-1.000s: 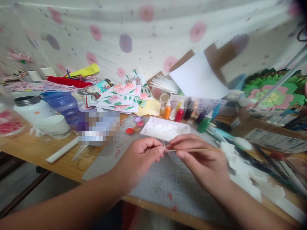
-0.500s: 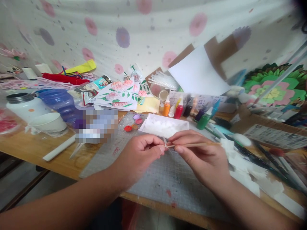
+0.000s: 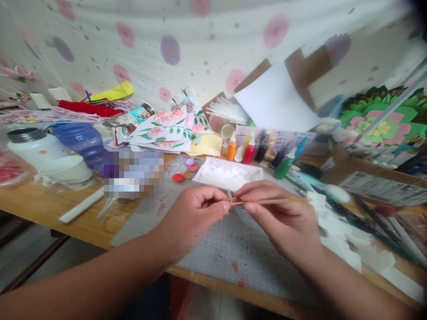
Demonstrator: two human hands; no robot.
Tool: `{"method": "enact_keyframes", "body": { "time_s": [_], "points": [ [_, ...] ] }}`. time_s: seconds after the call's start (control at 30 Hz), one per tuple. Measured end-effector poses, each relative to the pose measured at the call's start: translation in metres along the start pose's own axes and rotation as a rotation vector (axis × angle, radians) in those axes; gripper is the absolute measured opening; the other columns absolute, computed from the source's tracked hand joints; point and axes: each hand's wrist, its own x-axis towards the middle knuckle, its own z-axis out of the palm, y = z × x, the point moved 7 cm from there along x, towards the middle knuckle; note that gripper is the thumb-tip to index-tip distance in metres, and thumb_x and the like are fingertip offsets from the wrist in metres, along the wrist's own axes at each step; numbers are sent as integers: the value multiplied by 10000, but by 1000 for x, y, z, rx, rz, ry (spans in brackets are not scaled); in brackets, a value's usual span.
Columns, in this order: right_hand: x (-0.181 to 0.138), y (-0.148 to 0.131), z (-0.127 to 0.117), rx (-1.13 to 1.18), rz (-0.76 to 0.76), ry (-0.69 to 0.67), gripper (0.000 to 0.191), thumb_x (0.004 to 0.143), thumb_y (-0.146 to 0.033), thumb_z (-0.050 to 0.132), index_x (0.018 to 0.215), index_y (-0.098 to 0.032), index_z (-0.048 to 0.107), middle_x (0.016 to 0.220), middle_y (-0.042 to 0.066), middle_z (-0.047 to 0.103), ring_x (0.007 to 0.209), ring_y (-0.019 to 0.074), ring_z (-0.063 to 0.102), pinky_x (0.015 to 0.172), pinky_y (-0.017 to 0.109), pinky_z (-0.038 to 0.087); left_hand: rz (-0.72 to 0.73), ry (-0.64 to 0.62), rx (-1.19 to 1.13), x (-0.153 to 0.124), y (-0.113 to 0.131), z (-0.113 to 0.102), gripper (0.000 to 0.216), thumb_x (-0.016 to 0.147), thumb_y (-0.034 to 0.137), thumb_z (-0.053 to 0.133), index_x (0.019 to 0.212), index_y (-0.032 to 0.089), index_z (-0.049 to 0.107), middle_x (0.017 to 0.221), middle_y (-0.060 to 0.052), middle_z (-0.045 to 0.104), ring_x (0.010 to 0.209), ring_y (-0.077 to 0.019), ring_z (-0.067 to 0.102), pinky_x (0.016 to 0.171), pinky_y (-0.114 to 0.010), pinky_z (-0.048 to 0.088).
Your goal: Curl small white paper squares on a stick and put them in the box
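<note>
Over the grey cutting mat (image 3: pixel 213 262), my left hand (image 3: pixel 203 213) is closed in a pinch on a small whitish, translucent piece (image 3: pixel 230 195), whose kind I cannot make out. My right hand (image 3: pixel 283 218) is closed around a thin wooden stick (image 3: pixel 270 202), held nearly level between thumb and fingers. The stick's left tip meets the whitish piece at my left fingertips. Just beyond both hands lies a white tray (image 3: pixel 203 171) with white fluffy bits (image 3: pixel 230 172) in it.
Several paint bottles (image 3: pixel 250 153) stand behind the tray. Dabs of paint (image 3: pixel 178 178) lie to its left. White paper scraps (image 3: pixel 336 231) and a cardboard box (image 3: pixel 376 178) are on the right. A paper cup (image 3: pixel 65 171) and a white jar (image 3: pixel 36 149) stand at the left.
Both hands stay almost in place, and the stick's tip remains at the whitish piece. My right hand and the stick have shifted very slightly to the right.
</note>
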Motion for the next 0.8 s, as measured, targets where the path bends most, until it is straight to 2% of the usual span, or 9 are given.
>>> {"method": "enact_keyframes", "body": {
  "time_s": [0.43,0.6,0.7,0.8],
  "points": [
    [-2,-2,0,-5,-33,12,186,802,-19,653,874,-173,728,828,46,751,846,147,710,779,271,579,-2,0,-80,1,-6,0,185,796,281,617,650,170,638,642,22,591,673,-125,518,667,-262,391],
    [-3,-1,0,-26,-49,16,173,802,-27,656,859,-175,725,808,42,749,839,152,709,774,281,575,-13,8,-68,1,-3,1,163,772,221,612,617,171,615,626,32,577,652,-112,494,649,-252,372],
    [-3,4,-6,-74,-33,55,163,807,-47,655,842,-192,720,813,32,752,831,154,708,776,298,573,-22,22,-54,0,-5,-1,141,763,218,617,629,173,618,635,33,575,659,-115,485,648,-257,364],
    [0,16,-19,-163,35,154,126,816,-100,658,797,-208,721,811,24,754,830,163,708,757,309,575,-40,52,-39,0,-10,-5,135,770,221,616,642,176,625,645,32,570,668,-118,475,645,-265,348]
  ]
}}
